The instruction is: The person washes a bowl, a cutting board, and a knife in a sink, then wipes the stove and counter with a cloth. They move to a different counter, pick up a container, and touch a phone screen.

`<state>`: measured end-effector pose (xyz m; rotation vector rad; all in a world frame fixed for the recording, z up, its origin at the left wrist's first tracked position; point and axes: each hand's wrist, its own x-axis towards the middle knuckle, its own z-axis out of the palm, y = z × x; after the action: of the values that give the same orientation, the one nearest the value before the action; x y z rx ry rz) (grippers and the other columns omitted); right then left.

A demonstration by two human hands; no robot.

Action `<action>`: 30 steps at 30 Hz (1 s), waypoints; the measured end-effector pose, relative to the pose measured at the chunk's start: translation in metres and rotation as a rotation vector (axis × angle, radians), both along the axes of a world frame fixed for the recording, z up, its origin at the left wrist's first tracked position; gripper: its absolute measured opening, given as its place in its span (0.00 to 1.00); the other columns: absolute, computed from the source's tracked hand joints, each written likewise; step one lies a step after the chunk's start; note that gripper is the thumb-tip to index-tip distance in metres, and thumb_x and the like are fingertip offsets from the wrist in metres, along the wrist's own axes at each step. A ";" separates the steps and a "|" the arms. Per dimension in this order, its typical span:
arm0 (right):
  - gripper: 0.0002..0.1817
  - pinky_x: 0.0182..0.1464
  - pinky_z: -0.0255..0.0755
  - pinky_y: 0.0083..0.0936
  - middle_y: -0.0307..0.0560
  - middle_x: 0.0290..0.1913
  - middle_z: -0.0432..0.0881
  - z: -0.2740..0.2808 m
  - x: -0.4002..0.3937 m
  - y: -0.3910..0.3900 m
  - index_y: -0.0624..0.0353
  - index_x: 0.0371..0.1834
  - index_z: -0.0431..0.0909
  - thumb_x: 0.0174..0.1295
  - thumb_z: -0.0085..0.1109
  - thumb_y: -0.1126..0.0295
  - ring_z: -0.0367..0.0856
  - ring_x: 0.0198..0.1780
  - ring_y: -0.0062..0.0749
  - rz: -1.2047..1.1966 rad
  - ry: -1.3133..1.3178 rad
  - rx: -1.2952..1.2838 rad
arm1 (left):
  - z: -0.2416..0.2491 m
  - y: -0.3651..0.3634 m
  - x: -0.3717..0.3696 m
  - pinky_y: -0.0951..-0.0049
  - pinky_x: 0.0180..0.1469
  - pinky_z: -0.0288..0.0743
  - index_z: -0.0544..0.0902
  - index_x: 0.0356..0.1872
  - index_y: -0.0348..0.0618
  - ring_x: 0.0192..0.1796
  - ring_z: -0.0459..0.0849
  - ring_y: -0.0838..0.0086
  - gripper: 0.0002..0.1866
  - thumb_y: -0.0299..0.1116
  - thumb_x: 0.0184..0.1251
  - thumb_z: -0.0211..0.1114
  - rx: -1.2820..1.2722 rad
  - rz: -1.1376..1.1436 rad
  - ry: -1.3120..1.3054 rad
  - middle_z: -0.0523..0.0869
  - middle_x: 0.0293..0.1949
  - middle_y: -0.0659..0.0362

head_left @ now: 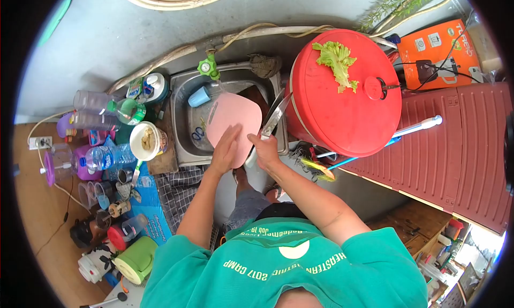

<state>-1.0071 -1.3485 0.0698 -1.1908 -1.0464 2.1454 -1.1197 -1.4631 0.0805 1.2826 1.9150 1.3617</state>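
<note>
A pink cutting board (243,110) is over the front of the metal sink (184,88), below the green-handled tap (208,67). My left hand (227,149) lies across the board's face, fingers stretched out flat. At the board's right edge, my right hand (266,151) is closed around a knife (276,117), whose broad blade points up and to the right. The right thumb reaches the board's edge; the fingers beneath are hidden. Close beside the knife, a second dark blade-like edge shows. Inside the sink are a light blue cup (199,97) and blue-handled scissors (198,133).
A large red-lidded container (332,115) stands right of the sink, a lettuce leaf (337,62) on its lid. Bottles, cups and a white tub (144,140) crowd the left side. A dark rag (265,66) hangs at the sink's back corner. An orange box (436,54) sits farther right.
</note>
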 end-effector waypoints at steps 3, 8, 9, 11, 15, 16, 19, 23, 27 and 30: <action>0.12 0.34 0.67 0.21 0.30 0.29 0.74 -0.004 -0.011 -0.005 0.55 0.32 0.74 0.54 0.71 0.74 0.71 0.30 0.15 -0.075 0.046 0.040 | -0.048 0.041 -0.040 0.61 0.79 0.47 0.69 0.70 0.35 0.77 0.61 0.55 0.30 0.47 0.79 0.44 -0.030 0.041 0.061 0.69 0.72 0.46; 0.14 0.36 0.66 0.20 0.31 0.31 0.73 -0.006 -0.018 -0.014 0.53 0.31 0.71 0.55 0.71 0.75 0.69 0.32 0.14 -0.117 0.037 0.037 | -0.131 0.101 -0.121 0.62 0.80 0.44 0.67 0.72 0.39 0.79 0.57 0.55 0.30 0.47 0.79 0.44 -0.096 0.140 -0.076 0.65 0.75 0.46; 0.14 0.36 0.65 0.20 0.31 0.31 0.73 -0.012 -0.018 -0.016 0.53 0.31 0.70 0.56 0.71 0.76 0.69 0.32 0.14 -0.129 0.073 0.010 | -0.158 0.107 -0.138 0.61 0.77 0.52 0.70 0.70 0.39 0.75 0.64 0.53 0.28 0.47 0.79 0.46 -0.145 0.254 -0.096 0.70 0.71 0.45; 0.11 0.40 0.68 0.20 0.32 0.34 0.76 0.001 -0.021 -0.022 0.55 0.34 0.73 0.57 0.70 0.77 0.73 0.35 0.15 -0.146 0.078 0.007 | -0.173 0.112 -0.162 0.61 0.74 0.60 0.73 0.68 0.39 0.71 0.71 0.51 0.27 0.46 0.78 0.47 -0.201 0.370 -0.124 0.76 0.67 0.44; 0.11 0.50 0.74 0.24 0.39 0.42 0.81 0.019 -0.019 -0.040 0.61 0.44 0.77 0.60 0.68 0.78 0.80 0.43 0.21 -0.205 0.124 -0.188 | -0.171 0.105 -0.195 0.59 0.50 0.78 0.85 0.45 0.34 0.45 0.87 0.53 0.21 0.45 0.72 0.59 -0.357 0.371 0.032 0.89 0.41 0.48; 0.12 0.50 0.74 0.25 0.40 0.43 0.81 0.014 -0.017 -0.047 0.62 0.45 0.77 0.60 0.68 0.78 0.80 0.44 0.22 -0.231 0.111 -0.193 | -0.178 0.104 -0.202 0.61 0.41 0.80 0.87 0.36 0.33 0.36 0.89 0.57 0.19 0.43 0.70 0.63 -0.280 0.429 0.027 0.91 0.33 0.52; 0.17 0.56 0.78 0.33 0.46 0.51 0.81 0.011 -0.006 -0.060 0.64 0.53 0.74 0.61 0.64 0.83 0.83 0.50 0.30 -0.263 0.077 -0.233 | -0.181 0.098 -0.223 0.69 0.33 0.76 0.88 0.30 0.35 0.29 0.85 0.70 0.14 0.36 0.68 0.65 -0.275 0.343 -0.392 0.89 0.29 0.57; 0.22 0.59 0.77 0.36 0.43 0.53 0.80 0.028 0.004 -0.070 0.59 0.58 0.72 0.61 0.63 0.84 0.80 0.54 0.30 -0.326 0.153 -0.237 | -0.163 0.107 -0.218 0.75 0.28 0.69 0.88 0.31 0.37 0.24 0.76 0.78 0.10 0.32 0.68 0.64 -0.365 0.262 -0.329 0.86 0.25 0.62; 0.20 0.57 0.79 0.38 0.43 0.53 0.80 0.035 0.010 -0.070 0.56 0.57 0.73 0.62 0.63 0.82 0.81 0.54 0.30 -0.375 0.174 -0.146 | -0.174 0.126 -0.210 0.72 0.27 0.68 0.85 0.30 0.39 0.22 0.74 0.77 0.11 0.36 0.66 0.69 -0.439 0.130 -0.741 0.84 0.25 0.61; 0.12 0.51 0.75 0.24 0.38 0.43 0.81 0.038 0.013 -0.076 0.60 0.46 0.77 0.61 0.65 0.83 0.80 0.44 0.22 -0.405 0.126 -0.226 | -0.139 0.148 -0.190 0.73 0.28 0.67 0.85 0.34 0.40 0.25 0.74 0.77 0.11 0.38 0.66 0.70 -0.488 0.204 -0.596 0.82 0.27 0.63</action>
<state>-0.9942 -1.4250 0.1075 -1.2261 -0.4673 2.0153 -1.3093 -1.3148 -0.0587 0.3963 1.8058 1.0971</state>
